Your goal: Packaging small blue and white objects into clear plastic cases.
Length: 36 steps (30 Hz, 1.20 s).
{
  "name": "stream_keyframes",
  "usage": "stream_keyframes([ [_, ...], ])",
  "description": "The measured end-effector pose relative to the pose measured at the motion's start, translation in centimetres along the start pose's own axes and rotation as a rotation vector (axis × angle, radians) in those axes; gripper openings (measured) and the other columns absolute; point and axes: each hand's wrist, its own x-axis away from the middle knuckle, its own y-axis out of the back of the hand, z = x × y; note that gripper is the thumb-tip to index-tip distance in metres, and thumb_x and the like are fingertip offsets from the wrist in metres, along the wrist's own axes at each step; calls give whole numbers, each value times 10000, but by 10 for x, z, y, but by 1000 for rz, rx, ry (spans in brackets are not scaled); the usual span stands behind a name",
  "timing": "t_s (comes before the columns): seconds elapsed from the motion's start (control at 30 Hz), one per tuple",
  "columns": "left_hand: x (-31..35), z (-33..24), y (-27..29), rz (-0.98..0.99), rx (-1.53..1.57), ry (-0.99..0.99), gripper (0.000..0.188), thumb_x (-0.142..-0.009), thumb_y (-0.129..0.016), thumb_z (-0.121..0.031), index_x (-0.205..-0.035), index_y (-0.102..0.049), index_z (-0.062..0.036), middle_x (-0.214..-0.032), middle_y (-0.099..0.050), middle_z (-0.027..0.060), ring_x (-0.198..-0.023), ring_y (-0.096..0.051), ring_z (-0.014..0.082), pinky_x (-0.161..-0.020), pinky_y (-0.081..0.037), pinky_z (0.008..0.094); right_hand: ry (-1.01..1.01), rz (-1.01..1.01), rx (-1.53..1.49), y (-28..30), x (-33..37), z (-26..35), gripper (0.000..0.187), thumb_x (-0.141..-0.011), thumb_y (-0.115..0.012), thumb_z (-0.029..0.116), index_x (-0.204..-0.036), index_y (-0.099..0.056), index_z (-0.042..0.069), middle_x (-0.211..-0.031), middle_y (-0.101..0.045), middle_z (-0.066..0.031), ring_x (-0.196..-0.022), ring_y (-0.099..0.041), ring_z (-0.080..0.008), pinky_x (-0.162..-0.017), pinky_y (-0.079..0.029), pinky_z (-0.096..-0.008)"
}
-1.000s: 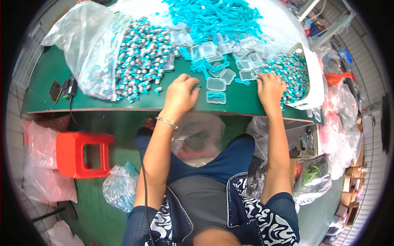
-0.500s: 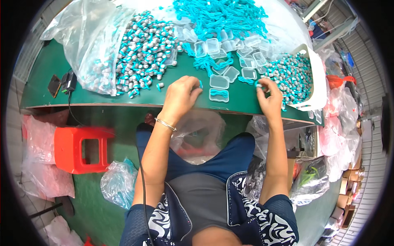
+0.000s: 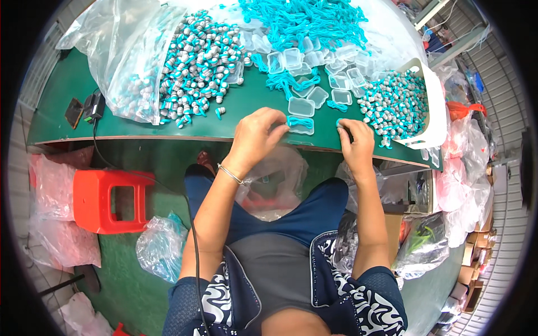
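My left hand (image 3: 260, 134), with a bangle on its wrist, is closed at the table's front edge. Its fingertips meet the left side of a small clear plastic box (image 3: 302, 131) holding a folded teal cord (image 3: 301, 121). What those fingers pinch, if anything, cannot be made out. To the right of the box, my right hand (image 3: 357, 143) pinches a small earplug (image 3: 339, 122), of which a teal bit shows. Beyond the box lie an open clear box (image 3: 301, 107) and another short teal cord bundle (image 3: 337, 106). One loose grey-and-teal earplug (image 3: 219, 112) rests left of my left hand.
A heap of earplugs (image 3: 199, 67) spills beside a clear bag (image 3: 126, 67). A white basket (image 3: 436, 106) of earplugs stands at right. Teal cords (image 3: 302, 22) and clear boxes (image 3: 342, 81) pile at the back. A red stool (image 3: 92, 201) stands on the floor at left.
My left hand has moved right, up to the box with the cord. My right hand has moved left and slightly nearer, away from the basket, with the earplug in its fingertips.
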Motion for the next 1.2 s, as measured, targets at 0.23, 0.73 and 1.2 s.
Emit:
stream_keyframes([
  [0.23, -3, -2, -7, 12, 13, -62, 141, -793, -776, -75, -902, -686, -59, -923, -655, 52, -664, -603, 190, -584, -494, 316, -91, 122, -372, 5, -16, 32, 113, -814, -725, 75, -925, -704, 74, -910, -703, -61, -830, -647, -243, -825, -454, -358],
  [0.73, -6, -7, -11, 78, -268, -152, 165, -784, -759, -127, -914, -680, -63, -902, -626, 79, -862, -637, 305, -748, -507, 410, 202, 170, -78, -15, -28, 45, 117, -805, -736, 131, -920, -720, 110, -960, -652, -18, -950, -594, -237, -885, -394, -398],
  [1.2, -5, -1, -14, 87, -235, -104, 502, -753, -802, -162, -1201, -600, -64, -957, -614, 100, -927, -621, 317, -788, -506, 419, 11, 179, -217, -31, -49, 32, 246, -822, -720, 72, -1057, -646, 60, -1016, -634, -91, -942, -608, -288, -820, -452, -403],
])
